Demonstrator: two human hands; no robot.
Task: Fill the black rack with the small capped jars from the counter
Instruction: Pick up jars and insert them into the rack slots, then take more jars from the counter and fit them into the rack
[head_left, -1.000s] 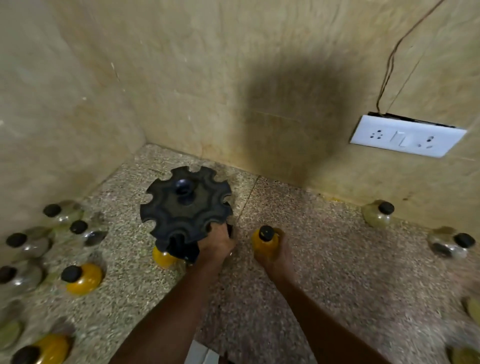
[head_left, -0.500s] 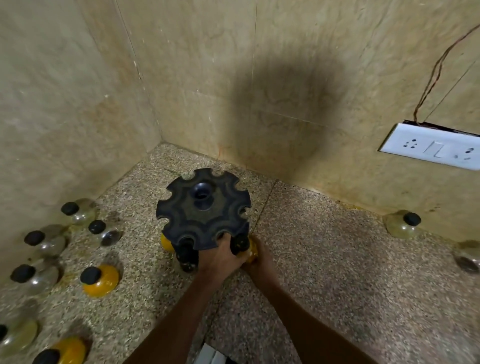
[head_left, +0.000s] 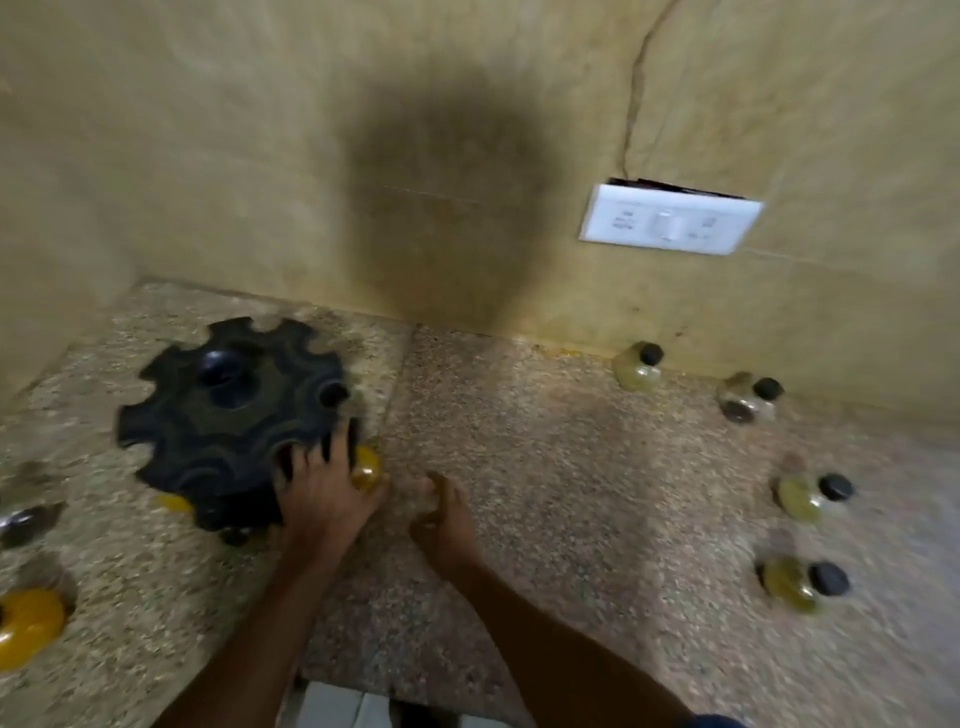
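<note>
The black rack (head_left: 228, 415), a notched disc with a central knob, stood on the speckled counter (head_left: 545, 467) at about 9 o'clock in the head view, close to the corner where the two tiled walls (head_left: 260, 156) met. The left hand (head_left: 322, 499) lay spread on the rack's rim at its 4 o'clock edge, fingers open over the top and grasping no jar. Just beside those fingers, a yellow jar (head_left: 366, 470) sat at the rack's outer edge; blur hid whether it was seated in a notch. Another yellow jar (head_left: 171, 501) showed under the rim at 6 o'clock. The right hand (head_left: 441, 519) was loosely curled on the counter just right of the rack; whether it held anything could not be told. Four capped jars stood well apart at 3 o'clock: one (head_left: 636, 366) against the back wall, a second (head_left: 748, 400) near it, and two (head_left: 813, 496) (head_left: 802, 582) nearer the right edge. A white switch plate (head_left: 670, 218) was mounted above. The counter between the right hand and these jars lay open. More jars (head_left: 28, 626) crowded the left edge.
</note>
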